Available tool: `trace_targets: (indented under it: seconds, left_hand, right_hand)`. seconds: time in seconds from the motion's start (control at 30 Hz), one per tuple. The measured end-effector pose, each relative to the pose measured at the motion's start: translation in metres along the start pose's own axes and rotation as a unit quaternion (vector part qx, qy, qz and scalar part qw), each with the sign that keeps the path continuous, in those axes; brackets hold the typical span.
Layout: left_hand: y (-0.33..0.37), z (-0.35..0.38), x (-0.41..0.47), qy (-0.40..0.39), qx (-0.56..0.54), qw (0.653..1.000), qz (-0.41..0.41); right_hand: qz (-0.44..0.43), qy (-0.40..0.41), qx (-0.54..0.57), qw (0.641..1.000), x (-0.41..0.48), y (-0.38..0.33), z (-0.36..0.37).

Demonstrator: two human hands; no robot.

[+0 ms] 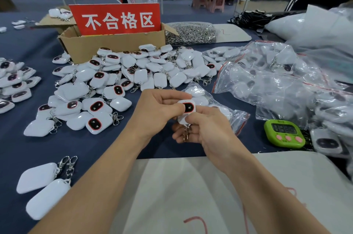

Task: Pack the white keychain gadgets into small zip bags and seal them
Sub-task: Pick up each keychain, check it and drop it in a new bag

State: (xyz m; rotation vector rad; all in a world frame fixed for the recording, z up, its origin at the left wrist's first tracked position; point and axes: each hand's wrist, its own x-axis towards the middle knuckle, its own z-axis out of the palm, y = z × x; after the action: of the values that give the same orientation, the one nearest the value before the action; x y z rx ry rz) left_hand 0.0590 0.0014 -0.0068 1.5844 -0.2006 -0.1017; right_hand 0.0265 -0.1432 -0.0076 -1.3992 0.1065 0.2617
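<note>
A dark blue table (28,147) fills the view, and a cardboard box (114,44) stands toward its far side.

Right of the box and nearer the camera lies the biggest mass, a heap of clear zip bags (277,84) with red seal strips, each holding white gadgets. Directly in front of the box, touching its front wall, spreads a pile of loose white keychain gadgets (160,80). Some lie face up and show a black oval ringed in red.

Well in front of the box, at the near edge, lies a white cloth (191,186) with red marks that cannot be read. A red sign (116,18) stands in the box, printed in white "不合格区". Just right of the box sits a clear bag of metal clasps (191,33).

In front of the box, past the pile, the left hand (154,111) pinches the top of one gadget (188,108) with its thumb on the face. The right hand (208,128) pinches the lower end, and the clasp (186,134) hangs against its fingers. A small zip bag (235,117) of gadgets lies just beyond the hands.

To the box's front right, a green timer (284,133) has three pink buttons. Its digits are blurred.
</note>
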Motion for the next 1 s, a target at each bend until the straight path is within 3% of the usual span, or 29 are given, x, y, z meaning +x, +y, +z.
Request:
trace_targets:
  seconds: [0.57, 0.77, 0.83, 1.0]
  left_hand:
    - [0.001, 0.000, -0.001, 0.023, -0.007, 0.999, 0.037]
    - [-0.001, -0.003, 0.004, 0.082, -0.048, 0.993, 0.076]
    - [-0.003, -0.004, 0.005, 0.079, -0.033, 0.993, 0.086]
    - [-0.007, -0.002, 0.006, 0.074, 0.066, 0.988, 0.119]
  right_hand:
    - [-0.018, 0.010, -0.028, 0.999, -0.003, 0.000, 0.005]
    - [-0.104, 0.128, -0.023, 0.986, -0.002, 0.001, 0.001]
    - [-0.127, 0.160, 0.002, 0.979, -0.002, -0.001, -0.001]
    - [-0.110, 0.143, 0.109, 0.978, -0.005, -0.008, -0.005]
